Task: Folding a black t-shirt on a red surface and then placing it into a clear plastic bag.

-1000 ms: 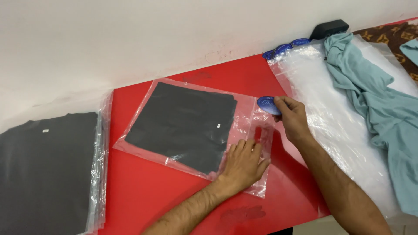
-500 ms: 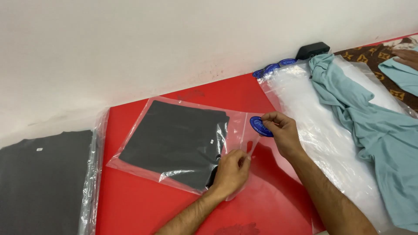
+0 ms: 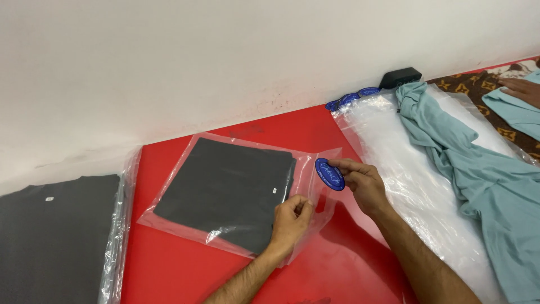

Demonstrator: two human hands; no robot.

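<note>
The left hand (image 3: 291, 217) pinches the open flap of a clear plastic bag (image 3: 315, 169) lying flat on the red bench (image 3: 225, 270); the right hand (image 3: 363, 183) grips an oval blue tag (image 3: 329, 174) just above that flap; inside the bag lies a folded dark garment (image 3: 225, 191); further right, a pale teal shirt (image 3: 478, 169) sprawls over a stack of clear bags (image 3: 388, 141); more blue tags (image 3: 351, 98) rest by the wall; another person's hand (image 3: 520, 89) touches cloth at the far edge.

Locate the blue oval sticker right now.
Head view, centre: the blue oval sticker is pinched in the right hand, over the open end of the clear bag holding the dark folded shirt.
</note>
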